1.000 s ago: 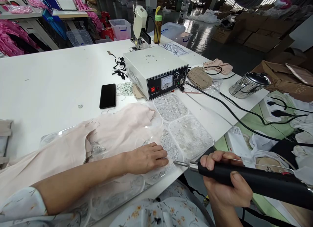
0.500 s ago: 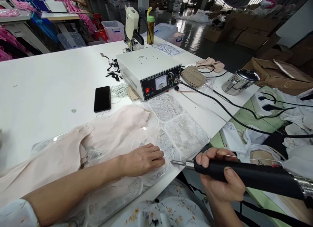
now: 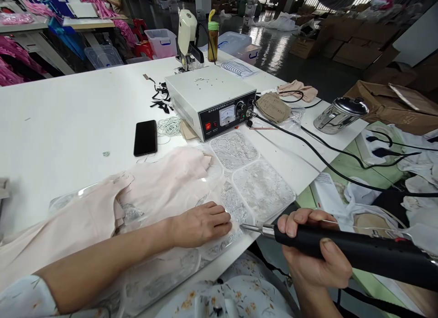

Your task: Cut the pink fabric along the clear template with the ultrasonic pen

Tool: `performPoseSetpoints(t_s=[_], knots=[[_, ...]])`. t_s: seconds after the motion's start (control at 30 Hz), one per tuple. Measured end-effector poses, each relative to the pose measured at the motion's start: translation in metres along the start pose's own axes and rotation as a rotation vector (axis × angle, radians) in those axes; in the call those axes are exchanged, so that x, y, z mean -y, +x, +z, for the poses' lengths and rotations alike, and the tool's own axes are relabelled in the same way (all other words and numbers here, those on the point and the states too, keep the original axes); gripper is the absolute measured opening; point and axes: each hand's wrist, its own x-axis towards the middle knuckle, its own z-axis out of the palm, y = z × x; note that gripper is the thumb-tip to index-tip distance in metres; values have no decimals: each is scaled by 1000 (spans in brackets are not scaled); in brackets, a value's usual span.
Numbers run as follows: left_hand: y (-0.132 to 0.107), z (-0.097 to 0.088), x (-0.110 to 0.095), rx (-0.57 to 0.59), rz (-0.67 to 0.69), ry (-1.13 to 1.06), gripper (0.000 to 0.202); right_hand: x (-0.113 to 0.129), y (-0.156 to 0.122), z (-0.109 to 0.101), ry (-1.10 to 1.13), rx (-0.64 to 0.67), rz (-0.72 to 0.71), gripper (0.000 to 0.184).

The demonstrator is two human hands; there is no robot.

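My left hand (image 3: 203, 224) lies palm down near the table's front edge, its fingers curled together on pale pink fabric (image 3: 164, 176). What the fingertips do underneath is hidden. My right hand (image 3: 318, 252) is wrapped around the black grip of a handheld ultrasonic welder (image 3: 369, 254), thumb on the near side. The welder's pointed metal tip is just right of my left fingertips, at the fabric's edge. Beneath the fabric lies a clear-edged mat with a grey marbled pattern (image 3: 263, 188).
A white power unit (image 3: 212, 94) stands behind the mat, its black cable (image 3: 325, 172) running right. Around it are a phone (image 3: 145, 138), pale elastic loops (image 3: 169, 127), brown templates (image 3: 273, 107) and a steel mug (image 3: 338, 116). A green surface (image 3: 379, 167) with white cloth lies at right.
The whole view has shifted slightly. My right hand and the welder's rear sit a little lower and farther right. My left hand stays on the fabric, with the welder's tip still beside it.
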Motion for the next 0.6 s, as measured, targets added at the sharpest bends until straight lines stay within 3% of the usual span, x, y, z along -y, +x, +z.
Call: performPoseSetpoints(t_s=[0.6], knots=[[-2,4,0,8,0,13,20,-2,-2,0,-60,16,20,20]])
